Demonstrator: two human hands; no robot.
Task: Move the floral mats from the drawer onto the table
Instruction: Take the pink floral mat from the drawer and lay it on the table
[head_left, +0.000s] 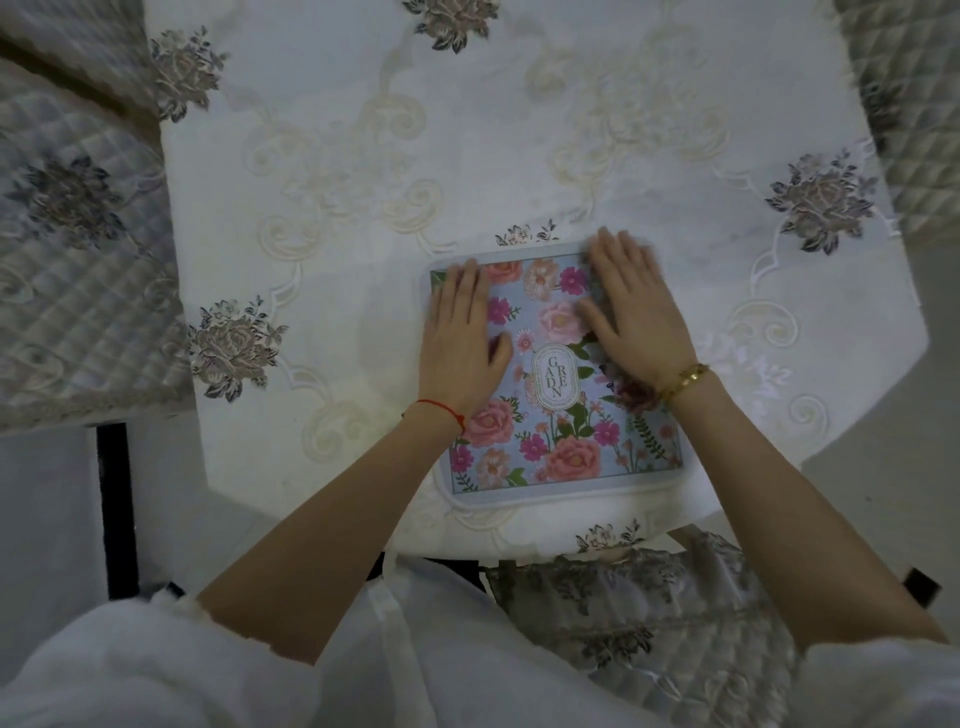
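While the floral mat (558, 395) lies long-side away on the bench (363, 156), both flat, open hands, left hand (460, 340) and right hand (636, 317), press its far end equally.

Dim, cool, even light is seen throughout, fingertips are smeared by motion blur, and edges are bent by wide-angle distortion.

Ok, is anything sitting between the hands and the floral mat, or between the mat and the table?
Nothing visible. The left hand and right hand both lie flat, fingers straight, directly on the floral mat. The mat already rests on the tablecloth covering the table, with nothing seen under it.
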